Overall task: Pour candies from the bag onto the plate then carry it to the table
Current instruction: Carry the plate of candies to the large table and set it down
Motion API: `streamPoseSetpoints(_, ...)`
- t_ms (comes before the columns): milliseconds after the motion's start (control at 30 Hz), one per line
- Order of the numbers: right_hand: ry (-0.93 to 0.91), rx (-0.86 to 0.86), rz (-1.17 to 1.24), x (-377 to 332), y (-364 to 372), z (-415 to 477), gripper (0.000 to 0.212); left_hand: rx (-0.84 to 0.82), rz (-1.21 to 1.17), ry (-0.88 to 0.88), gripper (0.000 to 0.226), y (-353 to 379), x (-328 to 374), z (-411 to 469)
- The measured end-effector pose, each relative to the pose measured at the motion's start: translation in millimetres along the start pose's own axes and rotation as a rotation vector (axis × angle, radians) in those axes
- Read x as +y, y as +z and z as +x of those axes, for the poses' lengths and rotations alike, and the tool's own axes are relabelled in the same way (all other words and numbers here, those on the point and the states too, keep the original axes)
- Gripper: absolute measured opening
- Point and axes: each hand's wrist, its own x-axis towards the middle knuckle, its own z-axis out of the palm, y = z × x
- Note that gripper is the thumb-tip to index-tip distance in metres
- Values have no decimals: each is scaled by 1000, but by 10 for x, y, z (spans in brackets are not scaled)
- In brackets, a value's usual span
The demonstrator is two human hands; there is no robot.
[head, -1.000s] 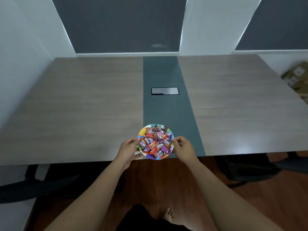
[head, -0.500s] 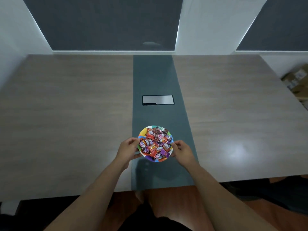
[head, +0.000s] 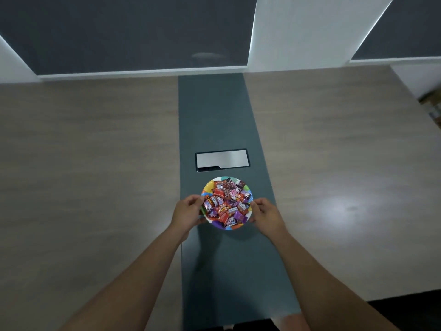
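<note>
A round plate with a many-coloured rim (head: 207, 189) is heaped with several wrapped candies (head: 226, 203) in red, purple and silver. It is over the dark green middle strip of the table (head: 214, 120), with a shadow beneath it. My left hand (head: 187, 212) grips the plate's left edge and my right hand (head: 267, 215) grips its right edge. I cannot tell whether the plate touches the table. No candy bag is in view.
The wide table has wood-grain panels (head: 90, 163) on both sides of the strip. A rectangular cable hatch (head: 222, 160) lies just beyond the plate. Cardboard boxes (head: 432, 108) stand past the table's far right edge. Dark window blinds fill the wall behind.
I have stepped closer, and the plate in both hands has moved from the table's near edge to well over the green strip, close to the hatch.
</note>
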Motion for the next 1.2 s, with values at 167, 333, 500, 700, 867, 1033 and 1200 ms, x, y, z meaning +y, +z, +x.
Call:
streamPoseSetpoints(167,-3,-36,-3,-170,-61,591,17,49,3,-1,22,163,269,436)
streamPoseSetpoints(333,16,-95,-33,-215,-67,1185,24,93,-11,-11,17,302,460,891)
streamPoseSetpoints(500,12,-103,-88,-246,-12,1733,22,140,-43,-39,14,414,568,1404)
streamPoseSetpoints(700,36,-108,-102,-173,149,2312,15,176,-39,-88,12,497,592,2006)
streamPoseSetpoints(867,78,-120,-136,-54,253,2612,24,197,-25,-121,19,533,502,2444)
streamPoseSetpoints(1033,97,-110,-135,23,285,2724,22,214,9,-114,13,596,438,2686)
streamPoseSetpoints(1200,112,-87,-142,45,289,2782,22,242,98,-70,13,599,390,2751)
